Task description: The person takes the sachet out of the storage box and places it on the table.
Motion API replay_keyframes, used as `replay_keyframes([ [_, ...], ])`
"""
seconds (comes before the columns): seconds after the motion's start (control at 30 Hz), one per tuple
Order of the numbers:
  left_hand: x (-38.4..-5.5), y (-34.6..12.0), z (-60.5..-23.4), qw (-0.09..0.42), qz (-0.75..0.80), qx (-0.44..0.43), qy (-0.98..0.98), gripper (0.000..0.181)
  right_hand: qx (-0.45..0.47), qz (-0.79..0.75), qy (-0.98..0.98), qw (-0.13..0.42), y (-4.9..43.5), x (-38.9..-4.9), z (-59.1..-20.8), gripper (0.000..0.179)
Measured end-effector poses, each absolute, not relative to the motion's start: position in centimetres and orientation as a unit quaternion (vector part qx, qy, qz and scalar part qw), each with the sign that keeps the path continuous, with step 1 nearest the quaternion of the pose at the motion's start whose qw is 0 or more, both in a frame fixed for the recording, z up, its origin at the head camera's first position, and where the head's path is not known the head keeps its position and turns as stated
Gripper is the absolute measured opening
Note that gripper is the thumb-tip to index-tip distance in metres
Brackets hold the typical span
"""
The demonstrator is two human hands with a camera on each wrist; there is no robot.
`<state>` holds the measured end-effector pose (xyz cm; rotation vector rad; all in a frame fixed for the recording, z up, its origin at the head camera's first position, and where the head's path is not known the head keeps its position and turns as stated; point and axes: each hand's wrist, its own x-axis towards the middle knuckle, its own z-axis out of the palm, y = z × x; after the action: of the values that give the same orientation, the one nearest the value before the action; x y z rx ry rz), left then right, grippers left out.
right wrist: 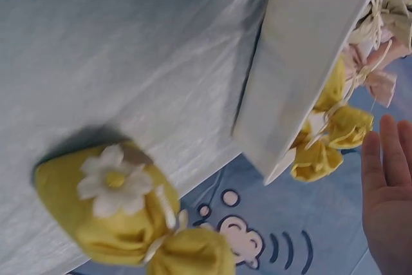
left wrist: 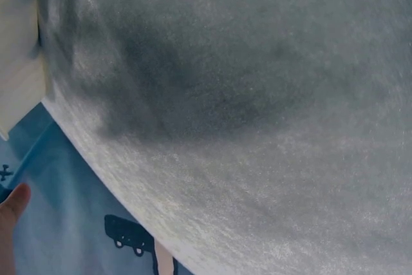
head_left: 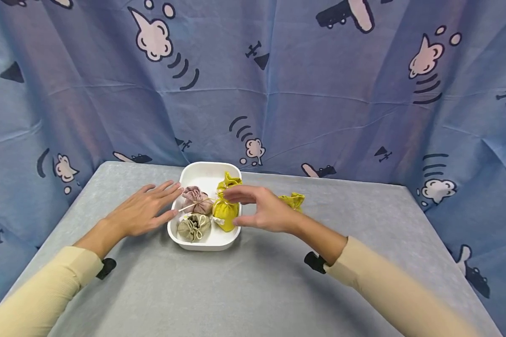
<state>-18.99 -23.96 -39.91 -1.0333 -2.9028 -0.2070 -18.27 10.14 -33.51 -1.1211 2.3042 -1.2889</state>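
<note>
A white tray [head_left: 214,244] holds drawstring pouches: a dusty pink pouch [head_left: 197,206], a beige pouch [head_left: 192,228] in front of it, and two yellow pouches on the right side, the nearer yellow pouch [head_left: 225,217] and a farther yellow pouch [head_left: 230,180]. My left hand [head_left: 145,209] lies at the tray's left rim, fingers extended; whether it touches is unclear. Over the right rim, beside the nearer yellow pouch, hovers my right hand [head_left: 263,208], its fingers and thumb apart. The right wrist view shows that hand [right wrist: 391,191] with straight fingers, holding nothing visible.
Another yellow pouch [right wrist: 109,204], with a white flower on it, lies on the grey table [head_left: 253,290] to the right of the tray, partly behind my right wrist. A blue patterned curtain [head_left: 253,93] hangs behind the table and along its sides.
</note>
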Motion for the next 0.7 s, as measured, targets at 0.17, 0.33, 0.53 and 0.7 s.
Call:
replay_keyframes([
  [0.17, -19.0, -24.0, -39.9, 0.022, -0.068, -0.333, -0.94, 0.062, -0.398, -0.446, 0.79, 0.138, 8.9, -17.9, -33.6, 0.061],
  [0.33, -19.0, -23.9, -39.9, 0.023, -0.069, -0.333, -0.94, 0.062, -0.408, -0.46, 0.775, 0.146, 7.8, -17.8, -33.8, 0.061],
  [0.53, -19.1, -23.8, -39.8, 0.026, -0.072, -0.338, -0.938, 0.061, -0.419, -0.472, 0.759, 0.161, 6.8, -18.0, -34.3, 0.062],
  [0.7, -19.1, -23.9, -39.8, 0.025, -0.073, -0.337, -0.938, 0.061, -0.426, -0.473, 0.751, 0.177, 6.1, -17.9, -35.0, 0.062],
])
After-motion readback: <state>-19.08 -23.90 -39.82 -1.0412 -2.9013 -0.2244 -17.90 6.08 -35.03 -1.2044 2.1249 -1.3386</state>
